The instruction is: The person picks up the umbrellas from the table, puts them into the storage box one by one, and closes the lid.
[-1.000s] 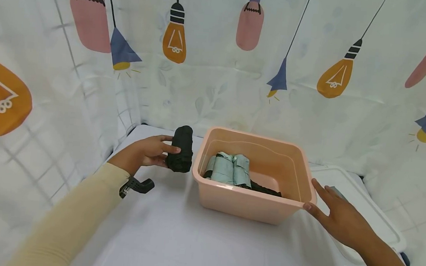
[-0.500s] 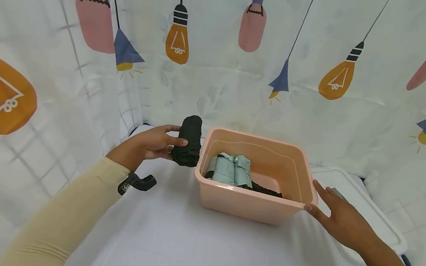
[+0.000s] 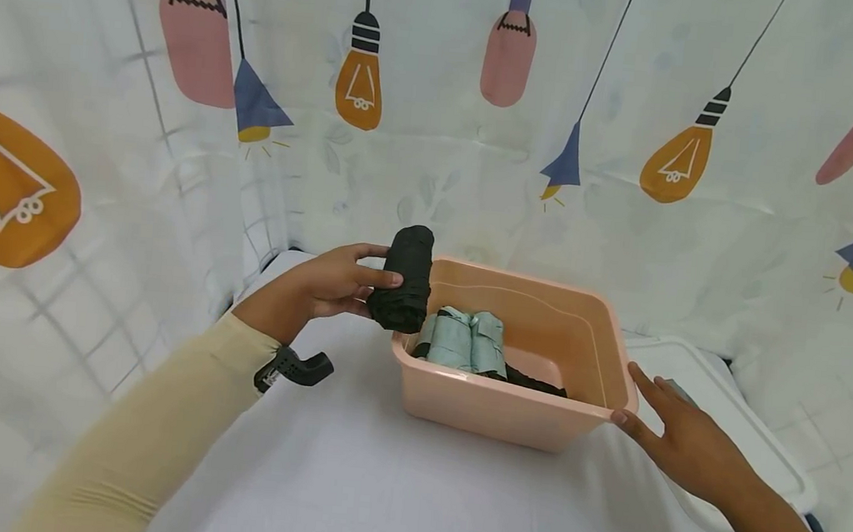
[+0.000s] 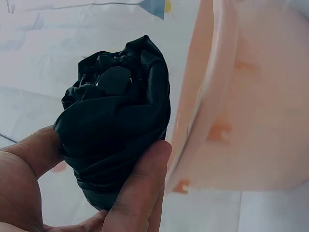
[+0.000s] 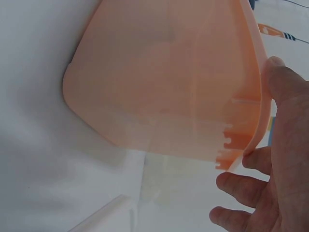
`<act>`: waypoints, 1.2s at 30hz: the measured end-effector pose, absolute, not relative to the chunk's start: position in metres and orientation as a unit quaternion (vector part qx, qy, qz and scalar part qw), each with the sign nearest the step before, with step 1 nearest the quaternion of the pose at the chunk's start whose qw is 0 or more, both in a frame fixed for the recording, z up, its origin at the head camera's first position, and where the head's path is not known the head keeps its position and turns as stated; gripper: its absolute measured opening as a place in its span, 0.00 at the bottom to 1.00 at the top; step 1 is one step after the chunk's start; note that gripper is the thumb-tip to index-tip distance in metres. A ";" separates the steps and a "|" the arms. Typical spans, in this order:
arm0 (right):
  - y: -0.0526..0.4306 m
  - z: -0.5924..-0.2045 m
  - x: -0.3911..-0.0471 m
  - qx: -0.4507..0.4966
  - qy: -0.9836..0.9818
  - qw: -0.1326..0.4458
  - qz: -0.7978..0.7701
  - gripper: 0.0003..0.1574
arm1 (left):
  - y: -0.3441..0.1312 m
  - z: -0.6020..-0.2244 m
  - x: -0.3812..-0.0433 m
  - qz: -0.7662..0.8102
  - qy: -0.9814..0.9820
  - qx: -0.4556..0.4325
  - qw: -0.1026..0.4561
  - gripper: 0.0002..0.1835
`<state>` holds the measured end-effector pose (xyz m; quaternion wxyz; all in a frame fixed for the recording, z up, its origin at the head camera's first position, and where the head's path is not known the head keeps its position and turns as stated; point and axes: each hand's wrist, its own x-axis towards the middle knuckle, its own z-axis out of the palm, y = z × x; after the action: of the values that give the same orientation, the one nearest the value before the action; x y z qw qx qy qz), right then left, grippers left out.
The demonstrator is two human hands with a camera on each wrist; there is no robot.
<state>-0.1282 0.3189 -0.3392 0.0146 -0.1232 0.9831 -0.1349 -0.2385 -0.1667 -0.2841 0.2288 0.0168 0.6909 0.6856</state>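
In the head view my left hand (image 3: 331, 282) grips a rolled bundle of thin black cloth (image 3: 408, 277), thumb on its near side. The bundle stands nearly upright and overlaps the left rim of a peach plastic bin (image 3: 479, 410). Close up in the left wrist view, the black bundle (image 4: 116, 121) shows loose folds and a dark rounded piece at its end. Inside the bin, pale green rolls (image 3: 452, 343) lie side by side at the left, beside a flat black item (image 3: 535, 381). My right hand (image 3: 691, 445) rests on the bin's right rim, its fingers extended.
A white lid (image 3: 766, 443) lies flat to the right, partly behind my right arm. The bin stands on a white-covered table (image 3: 379, 488). A curtain (image 3: 434, 175) printed with lamps and bulbs hangs close behind.
My left hand has carried the black bundle rightward and up, from left of the bin to over its left rim. My right hand has stayed on the rim.
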 end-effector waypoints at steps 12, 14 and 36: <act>0.320 -0.341 -0.129 -0.127 0.982 0.013 -0.138 0.52 | -0.123 -0.280 -0.230 0.680 0.692 0.034 0.239 0.44; 0.321 -0.342 -0.130 -0.129 0.982 0.012 -0.139 0.52 | -0.116 -0.280 -0.229 0.684 0.688 0.037 0.240 0.44; 0.321 -0.342 -0.129 -0.126 0.982 0.014 -0.141 0.52 | -0.110 -0.288 -0.224 0.664 0.706 0.065 0.235 0.33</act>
<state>-0.1292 0.3213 -0.3416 0.0137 -0.1262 0.9819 -0.1406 -0.2235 -0.1105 -0.2884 0.2348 0.0649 0.7065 0.6645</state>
